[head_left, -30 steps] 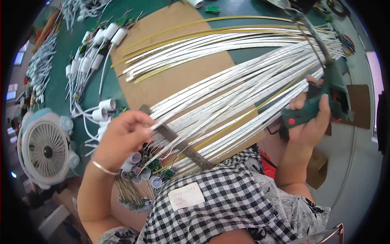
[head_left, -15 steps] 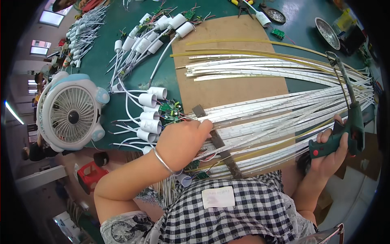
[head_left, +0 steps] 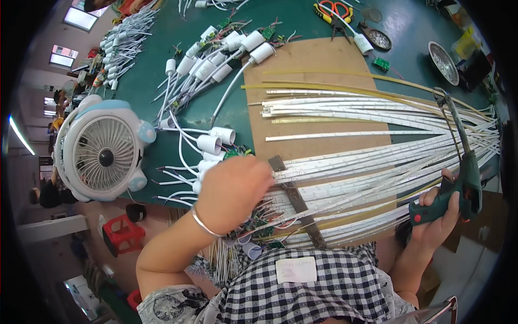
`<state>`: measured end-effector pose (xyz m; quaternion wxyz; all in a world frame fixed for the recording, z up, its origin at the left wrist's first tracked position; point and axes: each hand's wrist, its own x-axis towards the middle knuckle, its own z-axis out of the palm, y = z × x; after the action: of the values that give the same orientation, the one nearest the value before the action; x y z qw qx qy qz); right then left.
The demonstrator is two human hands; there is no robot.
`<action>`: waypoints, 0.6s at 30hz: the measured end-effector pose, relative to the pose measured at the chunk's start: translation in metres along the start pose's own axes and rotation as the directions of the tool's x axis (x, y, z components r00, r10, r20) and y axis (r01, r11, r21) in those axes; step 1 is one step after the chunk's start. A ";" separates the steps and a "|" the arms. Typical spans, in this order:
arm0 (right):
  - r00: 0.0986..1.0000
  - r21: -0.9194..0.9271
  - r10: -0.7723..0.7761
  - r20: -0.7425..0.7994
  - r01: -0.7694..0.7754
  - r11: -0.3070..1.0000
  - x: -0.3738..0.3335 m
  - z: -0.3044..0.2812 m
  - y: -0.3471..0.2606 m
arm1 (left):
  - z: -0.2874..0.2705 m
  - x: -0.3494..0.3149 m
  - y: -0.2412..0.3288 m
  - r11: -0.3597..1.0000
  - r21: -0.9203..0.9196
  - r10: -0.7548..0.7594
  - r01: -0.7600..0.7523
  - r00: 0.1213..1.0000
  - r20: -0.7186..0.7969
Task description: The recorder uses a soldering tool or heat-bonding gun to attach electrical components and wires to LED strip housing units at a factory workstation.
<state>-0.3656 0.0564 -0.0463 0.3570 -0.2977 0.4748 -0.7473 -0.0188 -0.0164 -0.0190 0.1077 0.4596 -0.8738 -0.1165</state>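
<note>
My left hand is closed, its fingertips by the left ends of white LED strips, just left of a dark flat metal bar lying across them. What the fingers pinch is hidden. Green circuit boards with thin wires show below this hand, and white lamp sockets with cables lie beyond it. In my right hand is a green pistol-grip soldering gun, its long metal tip pointing up and away over the strips. One single white strip lies apart from the bundles.
A brown board lies under the strips on the green table. A white and blue fan stands at the left. Pliers, orange-handled scissors and a metal dish are at the back. Several sockets are piled beyond.
My left hand has drawn back left off the metal bar. A single white strip now lies apart, above the lower bundle. The right hand keeps its hold; the whole view has shifted slightly.
</note>
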 end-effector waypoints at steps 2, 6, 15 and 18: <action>1.000 -0.023 0.000 -0.007 0.000 1.000 0.000 -0.001 -0.002 | -0.019 0.013 -0.009 0.998 0.029 -0.054 0.058 0.991 -0.123; 1.000 -0.003 -0.017 -0.006 0.017 1.000 0.001 0.004 -0.001 | -0.017 0.030 -0.038 1.000 0.006 0.017 -0.016 0.988 -0.155; 0.998 -0.037 -0.010 -0.055 0.008 0.999 0.002 0.015 -0.002 | 0.010 0.043 -0.051 0.999 0.022 0.045 -0.046 0.998 0.050; 0.998 -0.028 0.019 -0.066 -0.021 0.999 0.001 0.020 -0.001 | 0.021 0.049 -0.066 0.993 -0.114 0.034 -0.019 0.991 0.131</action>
<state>-0.3507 0.0459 -0.0375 0.3443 -0.2732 0.5000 -0.7462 -0.0012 -0.0907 -0.0552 0.0765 0.4325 -0.8771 -0.1945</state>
